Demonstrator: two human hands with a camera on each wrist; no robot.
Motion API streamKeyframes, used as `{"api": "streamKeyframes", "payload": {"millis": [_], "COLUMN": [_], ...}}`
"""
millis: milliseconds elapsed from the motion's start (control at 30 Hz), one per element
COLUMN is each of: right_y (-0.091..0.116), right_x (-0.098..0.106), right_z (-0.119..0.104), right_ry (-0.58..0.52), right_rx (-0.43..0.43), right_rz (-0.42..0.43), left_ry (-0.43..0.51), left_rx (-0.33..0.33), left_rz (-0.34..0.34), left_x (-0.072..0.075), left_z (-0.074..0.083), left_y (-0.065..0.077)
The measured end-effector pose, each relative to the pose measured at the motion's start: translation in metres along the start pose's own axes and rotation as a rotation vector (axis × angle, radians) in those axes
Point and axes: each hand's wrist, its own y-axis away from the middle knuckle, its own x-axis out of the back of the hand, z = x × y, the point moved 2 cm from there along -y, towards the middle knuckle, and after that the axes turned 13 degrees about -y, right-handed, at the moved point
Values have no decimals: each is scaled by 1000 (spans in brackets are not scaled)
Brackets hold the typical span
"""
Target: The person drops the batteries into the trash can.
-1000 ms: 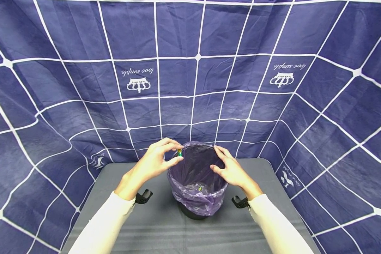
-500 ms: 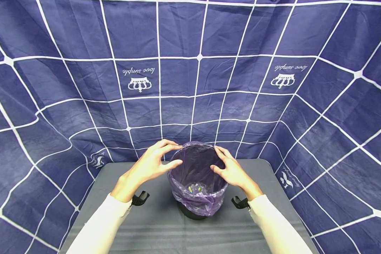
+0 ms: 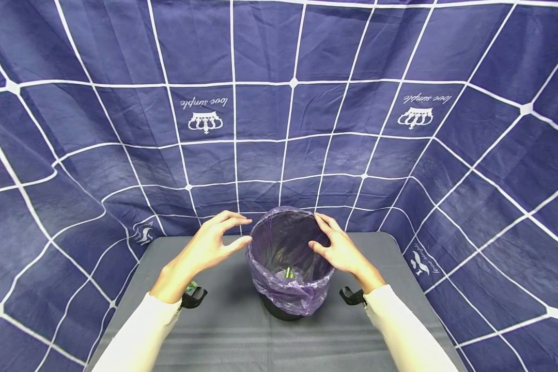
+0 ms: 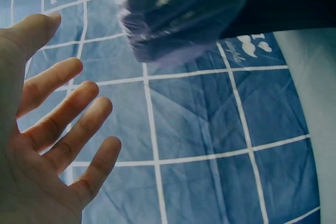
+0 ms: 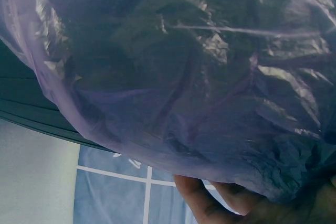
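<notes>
A trash can [image 3: 281, 308] lined with a purple plastic bag [image 3: 290, 294] stands upright on the grey surface. Down in the bag lie small yellow-green items [image 3: 289, 273], too small to identify. My left hand [image 3: 209, 245] is just left of the rim, fingers spread and holding nothing; the left wrist view shows its bare palm [image 4: 44, 171] apart from the bag [image 4: 178, 19]. On the right side of the rim, my right hand [image 3: 339, 248] holds the lined edge, thumb toward the opening. In the right wrist view, its fingers [image 5: 202, 198] show beyond the bag's edge and the rest is hidden.
A green object [image 3: 191, 287] shows partly behind my left wrist on the grey surface [image 3: 242, 341]. Blue cloth [image 3: 260, 113] with white grid lines hangs behind and along both sides. Black wrist mounts [image 3: 194, 298] sit on my wrists.
My left hand has let go of the small yellow-green item into the trash can and drawn back left. A green object has come into view by its wrist. The right hand stays put.
</notes>
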Motion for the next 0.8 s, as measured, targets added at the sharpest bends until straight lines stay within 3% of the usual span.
{"api": "streamKeyframes", "payload": {"millis": [167, 467, 800], "right_y": [0, 2, 1], "right_x": [-2, 1, 0], "right_z": [0, 1, -1], "right_ry": [-7, -3, -10], "right_rx": [-2, -7, -11], "right_rz": [-4, 8, 4], "left_ry": [-5, -30, -75], "left_rx": [1, 61, 174], "left_rz": [34, 37, 53], "left_x": [-3, -13, -20], "left_z": [-11, -31, -62], "left_y": [13, 35, 77]}}
